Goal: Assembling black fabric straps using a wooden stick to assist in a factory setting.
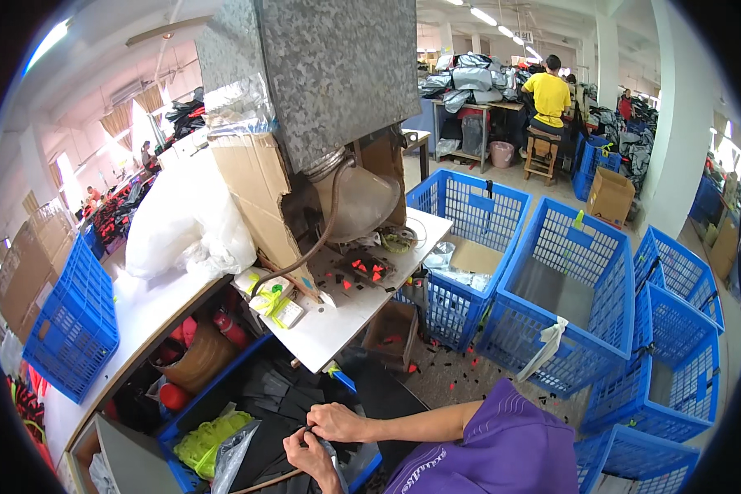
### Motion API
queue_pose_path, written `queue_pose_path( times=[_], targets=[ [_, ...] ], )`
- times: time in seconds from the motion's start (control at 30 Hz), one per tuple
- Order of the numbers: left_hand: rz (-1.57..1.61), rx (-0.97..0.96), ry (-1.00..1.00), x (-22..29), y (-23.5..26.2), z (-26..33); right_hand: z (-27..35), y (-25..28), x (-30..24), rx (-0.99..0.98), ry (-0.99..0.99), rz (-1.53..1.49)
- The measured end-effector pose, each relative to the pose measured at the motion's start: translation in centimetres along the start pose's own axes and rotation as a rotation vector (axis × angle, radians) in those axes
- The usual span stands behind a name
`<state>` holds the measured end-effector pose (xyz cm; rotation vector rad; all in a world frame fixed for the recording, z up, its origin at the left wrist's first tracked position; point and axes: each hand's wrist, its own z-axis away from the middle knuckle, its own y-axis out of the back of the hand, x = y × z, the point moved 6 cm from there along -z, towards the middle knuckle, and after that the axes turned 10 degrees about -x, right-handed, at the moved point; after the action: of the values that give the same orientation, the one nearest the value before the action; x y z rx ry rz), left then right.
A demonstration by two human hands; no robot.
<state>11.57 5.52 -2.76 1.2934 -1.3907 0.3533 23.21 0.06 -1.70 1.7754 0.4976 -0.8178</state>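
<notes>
Nearest the camera, both hands work over a blue bin (358,482) set low in front of the white counter (337,325): the left hand (309,457) and the right hand (337,421) meet, fingers pinched together on a small dark fabric piece (328,449), with a clear plastic bag (232,457) lying just left of them. The bin is heaped with black cut pieces (276,395) and, at its left end, a bunch of yellow-green pieces (210,436); judging by that heap, much of the sorting or bundling seems still ahead, and the one piece in the fingers is only being gathered, not yet set anywhere. On the counter just beyond the bin, small red and black scraps (362,270) lie under the grey metal machine housing (337,74), with a white plastic sack (185,222) to its left. Right of the counter, several blue crates (552,305) stand on the floor, mostly holding little, which suggests few finished lots so far. Farthest off, a person in a yellow shirt (547,95) sits at a distant table.
</notes>
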Motion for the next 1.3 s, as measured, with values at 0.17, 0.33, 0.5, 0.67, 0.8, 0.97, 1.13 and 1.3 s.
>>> queue_pose_path(
  times=[0.17, 0.33, 0.5, 0.67, 0.8, 0.97, 1.13, 1.3],
  targets=[
    [-0.323, 0.055, -0.081, 0.5, -0.9, 0.4, 0.3, -1.0, 1.8, 0.05, -0.021, 0.001],
    [-0.44, -0.019, -0.005, 0.4, -2.0, 0.6, 0.8, -5.5, 6.5, -0.15, -0.353, -1.051],
    [-0.056, -0.146, -0.096, -2.5, -1.7, -1.1, 1.3, -9.5, 6.8, -0.392, -0.641, -1.885],
    [0.683, -0.184, 0.245, -2.8, -2.6, -1.0, -2.7, -3.4, 4.8, -0.154, -0.315, -0.814],
    [0.664, -0.029, 0.222, -3.0, -2.5, -1.8, -3.5, -0.9, 2.8, 0.057, -0.074, -0.237],
    [0.402, 0.046, 0.102, -3.4, -2.7, -2.3, -3.7, -2.2, 3.6, -0.05, -0.09, -0.545],
    [0.728, -0.097, 0.162, -1.6, -4.4, -3.0, -4.0, -1.7, 4.3, -0.19, -0.353, -1.052],
    [0.701, 0.037, 0.229, -3.9, -4.3, -3.8, -4.0, 1.1, 2.1, 0.06, -0.082, -0.154]
  ],
)
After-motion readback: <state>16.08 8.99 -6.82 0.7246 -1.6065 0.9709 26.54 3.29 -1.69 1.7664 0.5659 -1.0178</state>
